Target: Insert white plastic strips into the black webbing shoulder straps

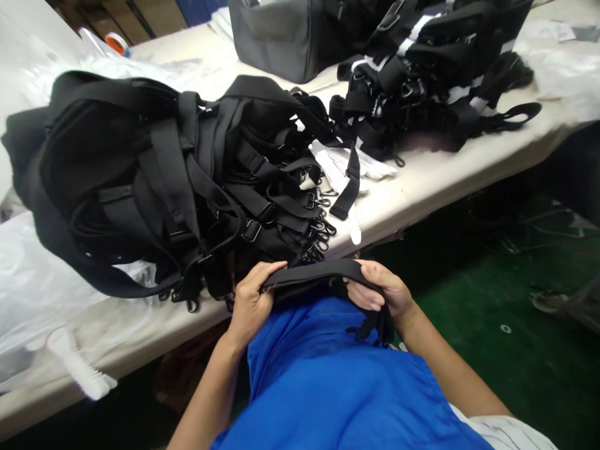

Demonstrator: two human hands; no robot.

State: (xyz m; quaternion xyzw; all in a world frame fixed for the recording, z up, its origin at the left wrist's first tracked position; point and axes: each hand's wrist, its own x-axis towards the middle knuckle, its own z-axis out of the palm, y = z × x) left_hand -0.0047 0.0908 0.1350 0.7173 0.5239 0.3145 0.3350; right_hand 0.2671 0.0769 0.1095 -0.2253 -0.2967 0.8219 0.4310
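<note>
A black webbing strap [313, 273] is stretched between both hands just in front of the table edge, above my blue shirt. My left hand [250, 301] is closed on its left end, thumb on top. My right hand [380, 289] grips the right end, and the strap's tail with metal clips hangs down below that hand. Directly beyond my hands lies a big heap of black straps [187, 181] with metal snap hooks along its near right side.
The cream table [435, 181] also holds a second pile of black and white straps [435, 75] at the back right, a black bag [285, 37], white plastic pieces [337, 165], clear plastic sheeting [32, 294] at left. A green floor [492, 325] lies to the right.
</note>
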